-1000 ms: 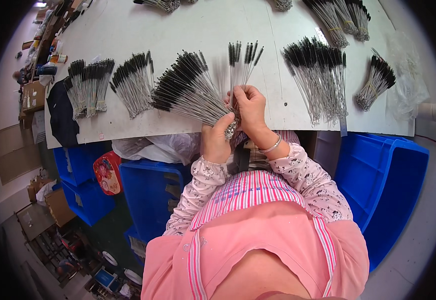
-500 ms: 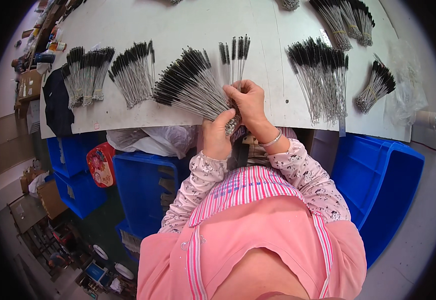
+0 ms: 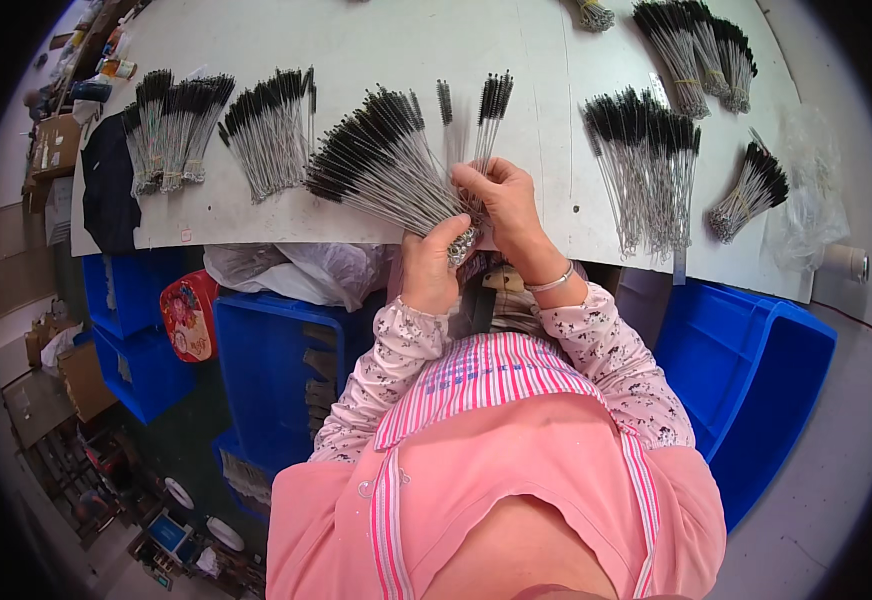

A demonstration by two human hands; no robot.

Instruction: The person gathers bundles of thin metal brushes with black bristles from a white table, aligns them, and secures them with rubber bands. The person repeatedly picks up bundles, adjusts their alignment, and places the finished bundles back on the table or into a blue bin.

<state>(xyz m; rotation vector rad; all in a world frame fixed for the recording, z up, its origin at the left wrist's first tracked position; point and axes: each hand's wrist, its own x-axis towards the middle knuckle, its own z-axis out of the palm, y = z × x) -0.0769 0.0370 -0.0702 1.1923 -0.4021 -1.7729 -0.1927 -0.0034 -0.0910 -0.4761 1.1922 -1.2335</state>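
Note:
My left hand [image 3: 433, 268] is closed around the looped wire ends of a big fanned bunch of brushes [image 3: 381, 160], with black bristle heads pointing up and left. Right beside it, my right hand [image 3: 506, 205] pinches a few more brushes [image 3: 494, 105] by their thin wire stems, their heads standing upright. Between the two groups one single brush [image 3: 444, 102] stands apart; which hand holds it I cannot tell. The fingertips of my right hand partly hide the stems. Both hands are over the near edge of the white table [image 3: 546, 215].
Loose brushes [image 3: 268, 135] and tied bundles [image 3: 171, 130] lie to the left. More loose brushes [image 3: 641, 175], a small tied bundle [image 3: 751, 190] and further bundles [image 3: 701, 55] are at the right. Blue crates [image 3: 746, 360] and a white plastic bag [image 3: 301, 272] sit below the table edge.
The few brushes at my right hand have drawn closer together, leaving one brush standing apart at their left. My left hand keeps its hold on the big bunch. The whole view has shifted slightly.

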